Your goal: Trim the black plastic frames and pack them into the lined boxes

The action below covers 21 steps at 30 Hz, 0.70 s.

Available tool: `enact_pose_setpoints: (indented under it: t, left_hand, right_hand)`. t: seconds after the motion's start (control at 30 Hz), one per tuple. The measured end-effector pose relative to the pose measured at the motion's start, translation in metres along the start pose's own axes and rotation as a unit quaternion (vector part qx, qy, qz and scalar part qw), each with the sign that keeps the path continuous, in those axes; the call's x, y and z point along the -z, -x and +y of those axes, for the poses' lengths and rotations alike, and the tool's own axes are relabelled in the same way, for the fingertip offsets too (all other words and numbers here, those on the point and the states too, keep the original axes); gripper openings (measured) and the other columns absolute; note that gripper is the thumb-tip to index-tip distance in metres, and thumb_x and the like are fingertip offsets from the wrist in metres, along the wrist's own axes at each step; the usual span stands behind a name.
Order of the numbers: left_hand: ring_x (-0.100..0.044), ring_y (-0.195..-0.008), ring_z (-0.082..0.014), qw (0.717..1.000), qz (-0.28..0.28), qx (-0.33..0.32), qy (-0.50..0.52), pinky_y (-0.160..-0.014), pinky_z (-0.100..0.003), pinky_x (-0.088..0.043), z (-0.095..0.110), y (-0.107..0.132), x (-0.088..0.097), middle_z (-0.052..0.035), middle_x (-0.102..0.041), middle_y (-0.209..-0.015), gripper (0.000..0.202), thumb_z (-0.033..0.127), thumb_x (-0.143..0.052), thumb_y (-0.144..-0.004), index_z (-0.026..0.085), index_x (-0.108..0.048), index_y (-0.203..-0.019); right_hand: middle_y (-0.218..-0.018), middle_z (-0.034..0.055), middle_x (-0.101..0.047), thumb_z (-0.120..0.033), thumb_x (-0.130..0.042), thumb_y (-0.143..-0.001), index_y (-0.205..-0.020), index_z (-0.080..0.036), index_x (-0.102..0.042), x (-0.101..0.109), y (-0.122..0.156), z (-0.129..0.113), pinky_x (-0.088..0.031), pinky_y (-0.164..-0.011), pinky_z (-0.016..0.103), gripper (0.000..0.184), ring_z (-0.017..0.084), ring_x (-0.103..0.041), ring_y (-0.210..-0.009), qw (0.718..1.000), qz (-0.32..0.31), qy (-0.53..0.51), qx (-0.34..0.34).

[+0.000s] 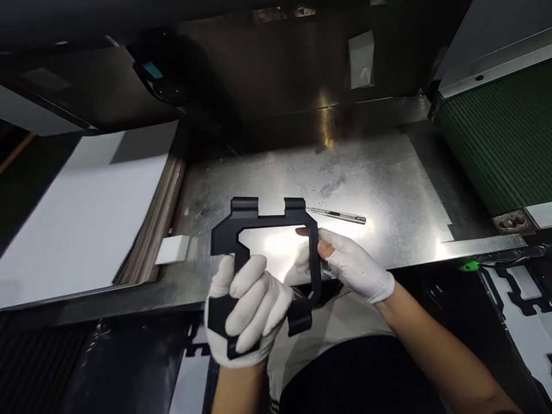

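Observation:
A black plastic frame (267,221), open in the middle with two tabs on its far edge, is held over the near edge of a steel worktable (388,190). My left hand (248,313), in a white glove, wraps its fingers round the frame's lower left corner. My right hand (351,265), also gloved with bare fingertips, pinches the frame's right bar between thumb and fingers. A thin metal tool (338,214) like a slim knife lies on the steel just beyond the frame.
A stack of white sheets (86,207) lies to the left, with a small white block (172,249) by its corner. A green conveyor belt (500,144) rises at the right. More black parts on white sheets (524,299) sit low right. A dark machine housing (267,63) closes off the back.

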<state>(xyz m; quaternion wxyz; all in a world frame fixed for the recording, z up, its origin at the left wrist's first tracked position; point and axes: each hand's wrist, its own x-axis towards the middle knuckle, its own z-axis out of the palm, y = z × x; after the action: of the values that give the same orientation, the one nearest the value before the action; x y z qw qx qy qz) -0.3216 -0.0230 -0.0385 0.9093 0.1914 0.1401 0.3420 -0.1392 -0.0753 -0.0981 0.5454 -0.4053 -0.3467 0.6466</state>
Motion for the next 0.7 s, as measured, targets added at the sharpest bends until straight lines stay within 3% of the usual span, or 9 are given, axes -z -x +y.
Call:
enact_pose_setpoints:
  t: [0.1,0.2,0.23,0.3,0.37,0.43,0.5,0.6,0.7]
  left_hand:
    - [-0.017,-0.022,-0.0051,0.998,-0.032,-0.037,0.039,-0.032,-0.021,-0.026,-0.013,0.008,-0.002,0.0135,-0.027,-0.035,0.052,0.042,-0.045,-0.110,0.026,-0.022,-0.067]
    - [-0.018,-0.023,-0.0049,0.997,-0.043,-0.048,0.042,-0.034,-0.021,-0.028,-0.017,0.014,-0.001,0.0133,-0.028,-0.035,0.051,0.041,-0.044,-0.110,0.026,-0.022,-0.068]
    - [-0.017,-0.023,-0.0050,0.997,-0.040,-0.048,0.038,-0.035,-0.021,-0.028,-0.017,0.016,-0.001,0.0138,-0.025,-0.035,0.050,0.041,-0.044,-0.111,0.025,-0.023,-0.068]
    - [-0.015,-0.023,-0.0058,0.999,-0.028,-0.041,0.017,-0.037,-0.022,-0.026,-0.014,0.020,-0.003,0.0142,-0.018,-0.035,0.049,0.041,-0.043,-0.111,0.025,-0.024,-0.068]
    - [-0.014,-0.025,-0.0070,0.999,-0.008,-0.043,-0.011,-0.040,-0.023,-0.028,-0.013,0.024,-0.007,0.0138,-0.014,-0.036,0.049,0.042,-0.042,-0.112,0.025,-0.029,-0.068]
    - [-0.016,-0.027,-0.0079,0.998,0.015,-0.042,-0.050,-0.044,-0.023,-0.034,-0.017,0.026,-0.012,0.0130,-0.016,-0.037,0.047,0.044,-0.042,-0.112,0.024,-0.037,-0.069]
    - [-0.020,-0.030,-0.0081,0.994,0.041,-0.021,-0.100,-0.048,-0.023,-0.038,-0.027,0.027,-0.018,0.0120,-0.022,-0.038,0.046,0.047,-0.045,-0.110,0.023,-0.047,-0.071]
    - [-0.035,-0.037,-0.0105,0.965,0.073,0.076,-0.241,-0.051,-0.025,-0.042,-0.058,0.025,-0.027,0.0074,-0.037,-0.040,0.049,0.055,-0.050,-0.107,0.023,-0.056,-0.071]
    - [-0.060,-0.055,-0.0194,0.882,0.078,0.128,-0.446,-0.060,-0.031,-0.053,-0.097,0.023,-0.033,-0.0016,-0.062,-0.054,0.051,0.060,-0.054,-0.104,0.024,-0.063,-0.069]
  right_hand:
    - [-0.082,0.0018,-0.071,-0.071,-0.050,-0.105,-0.140,-0.018,-0.065,-0.012,0.008,0.014,-0.058,-0.076,0.033,0.065,0.017,-0.068,-0.075,0.985,-0.059,-0.163,-0.012]
    - [-0.088,0.0054,-0.073,-0.083,-0.043,-0.101,-0.134,-0.016,-0.069,-0.016,0.015,0.020,-0.057,-0.082,0.034,0.079,0.019,-0.070,-0.082,0.986,-0.090,-0.135,-0.025]
    - [-0.093,0.0062,-0.073,-0.085,-0.044,-0.099,-0.133,-0.017,-0.069,-0.016,0.017,0.022,-0.057,-0.084,0.034,0.080,0.018,-0.070,-0.085,0.991,-0.066,-0.114,-0.027]
    - [-0.088,0.0025,-0.068,-0.083,-0.049,-0.098,-0.121,-0.018,-0.071,-0.015,0.022,0.024,-0.054,-0.078,0.030,0.073,0.015,-0.063,-0.077,0.996,0.055,-0.070,-0.016]
    - [-0.071,-0.0037,-0.054,-0.077,-0.055,-0.101,-0.103,-0.019,-0.071,-0.013,0.029,0.024,-0.047,-0.065,0.026,0.060,0.012,-0.050,-0.062,0.979,0.204,-0.021,0.007]
    - [-0.071,-0.0041,-0.052,-0.070,-0.057,-0.102,-0.100,-0.021,-0.070,-0.011,0.039,0.019,-0.046,-0.064,0.026,0.051,0.012,-0.048,-0.063,0.958,0.282,0.035,0.037]
    - [-0.091,0.0019,-0.065,-0.071,-0.057,-0.102,-0.112,-0.022,-0.071,-0.011,0.052,0.008,-0.054,-0.078,0.030,0.052,0.016,-0.062,-0.082,0.960,0.251,0.093,0.076]
    - [-0.124,0.0093,-0.067,-0.083,-0.049,-0.098,-0.122,-0.022,-0.071,-0.013,0.076,-0.009,-0.053,-0.105,0.039,0.069,0.023,-0.065,-0.113,0.976,0.114,0.135,0.128]
    - [-0.112,0.0062,-0.067,-0.085,-0.049,-0.097,-0.111,-0.021,-0.072,-0.006,0.102,-0.012,-0.058,-0.088,0.034,0.069,0.018,-0.067,-0.091,0.988,0.085,0.093,0.093]
